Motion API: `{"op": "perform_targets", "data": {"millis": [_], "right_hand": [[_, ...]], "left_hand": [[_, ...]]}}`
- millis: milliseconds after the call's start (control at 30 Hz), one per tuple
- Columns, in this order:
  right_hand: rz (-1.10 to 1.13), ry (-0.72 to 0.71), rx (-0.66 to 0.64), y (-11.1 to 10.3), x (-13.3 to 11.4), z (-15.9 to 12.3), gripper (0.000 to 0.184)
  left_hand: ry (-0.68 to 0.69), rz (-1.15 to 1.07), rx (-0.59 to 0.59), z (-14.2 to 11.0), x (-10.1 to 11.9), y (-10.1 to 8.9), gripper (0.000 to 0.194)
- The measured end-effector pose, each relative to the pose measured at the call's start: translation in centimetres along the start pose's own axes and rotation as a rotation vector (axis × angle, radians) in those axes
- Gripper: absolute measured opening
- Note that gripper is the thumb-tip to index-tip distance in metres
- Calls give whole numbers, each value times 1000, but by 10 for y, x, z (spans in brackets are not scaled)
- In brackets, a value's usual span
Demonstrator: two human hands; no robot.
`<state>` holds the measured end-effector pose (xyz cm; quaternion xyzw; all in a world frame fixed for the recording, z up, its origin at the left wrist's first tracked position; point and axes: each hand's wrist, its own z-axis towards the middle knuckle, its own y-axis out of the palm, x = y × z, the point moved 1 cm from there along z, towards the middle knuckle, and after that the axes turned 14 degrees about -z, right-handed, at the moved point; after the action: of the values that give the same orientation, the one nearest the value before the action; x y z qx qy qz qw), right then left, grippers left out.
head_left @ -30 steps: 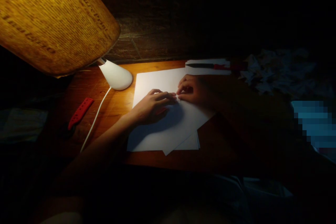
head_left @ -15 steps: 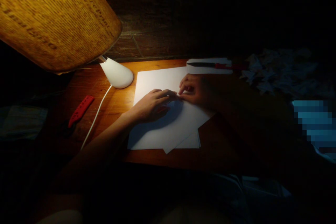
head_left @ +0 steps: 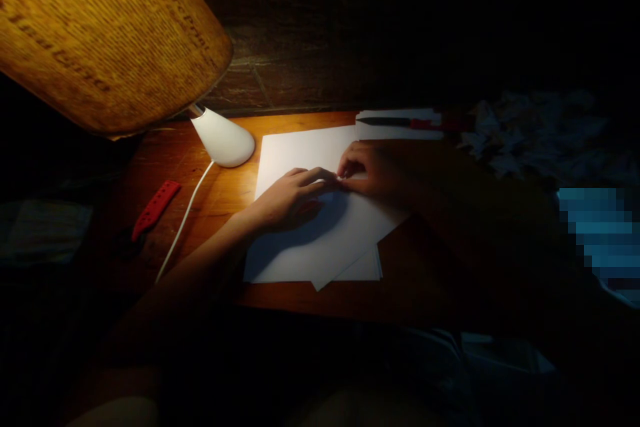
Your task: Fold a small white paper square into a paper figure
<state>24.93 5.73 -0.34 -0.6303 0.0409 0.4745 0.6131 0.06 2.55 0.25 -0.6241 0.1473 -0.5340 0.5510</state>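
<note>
A loose stack of white paper sheets [head_left: 320, 247] lies on a wooden table [head_left: 425, 273] in lamp light. My left hand [head_left: 290, 197] rests on the top sheet with its fingers stretched out flat toward the right. A small red bit [head_left: 306, 207] shows under those fingers. My right hand [head_left: 373, 170] is curled, and its fingertips pinch at a spot on the paper right where the left fingertips end. What the right fingers grip is too small to make out.
A lit lamp with a printed shade [head_left: 100, 33] and a white base [head_left: 223, 139] stands at the left, its cord [head_left: 185, 220] running toward me. A red perforated strip [head_left: 155, 209] lies left. A pen [head_left: 400, 123] lies on paper behind. Crumpled paper [head_left: 530, 133] sits at right.
The hands have stayed together at the same spot on the paper. The right fingers have curled slightly tighter; the view has shifted a little.
</note>
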Motion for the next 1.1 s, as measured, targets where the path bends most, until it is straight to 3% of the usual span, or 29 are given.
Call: {"op": "perform_targets", "data": {"millis": [467,733,833,1100], "right_hand": [[-59,-2,60,1,0,-3,15],[-183,-197,112,0,2,-11,7],[-164,-191,139,5,4,-11,6],[-94,-191,21,-4,6,-8,5]], "left_hand": [[4,-13,6,3,2,-1,41],[30,3,14,2,1,-1,40],[17,-5,10,1,0,0,40],[6,-74,20,1,2,-2,47]]}}
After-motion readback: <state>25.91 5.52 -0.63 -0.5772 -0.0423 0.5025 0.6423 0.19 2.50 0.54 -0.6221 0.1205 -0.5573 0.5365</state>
